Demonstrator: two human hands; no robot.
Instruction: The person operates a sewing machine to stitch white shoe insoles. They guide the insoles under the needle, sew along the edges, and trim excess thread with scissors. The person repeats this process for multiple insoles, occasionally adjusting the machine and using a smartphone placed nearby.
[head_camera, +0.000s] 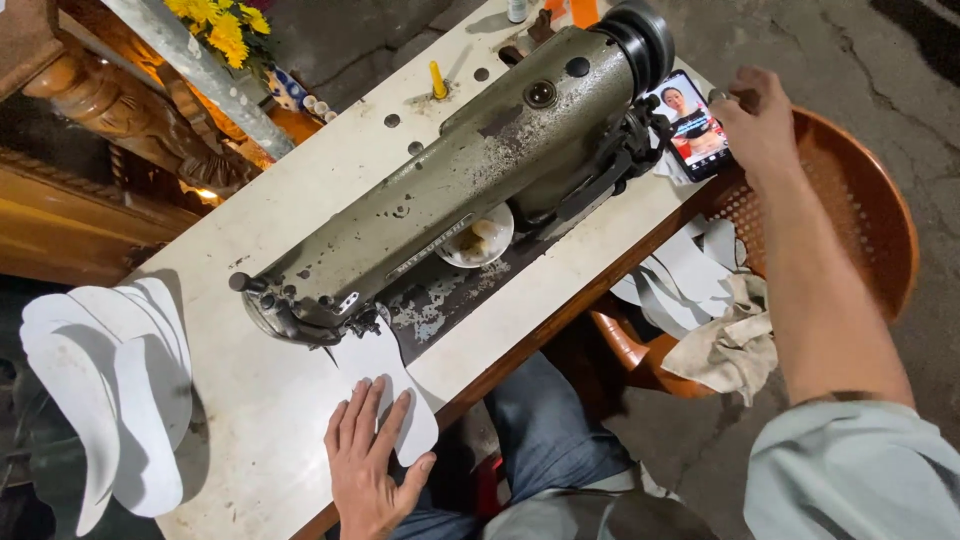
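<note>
My left hand (365, 462) lies flat, fingers spread, on a white cut piece of material (385, 375) whose far end sits under the needle end of an old olive-green sewing machine (450, 180). My right hand (757, 122) reaches out to the right end of the machine and rests on the edge of a phone (692, 125) with a lit screen. Whether the fingers grip the phone I cannot tell. The machine stands on a worn white table (250, 400).
A stack of white cut pieces (110, 390) hangs over the table's left edge. An orange perforated basket (860, 200) with white pieces and a rag (730, 345) sits at the right. A small white dish (480, 240) lies by the machine. Carved wood and yellow flowers (220, 25) stand behind.
</note>
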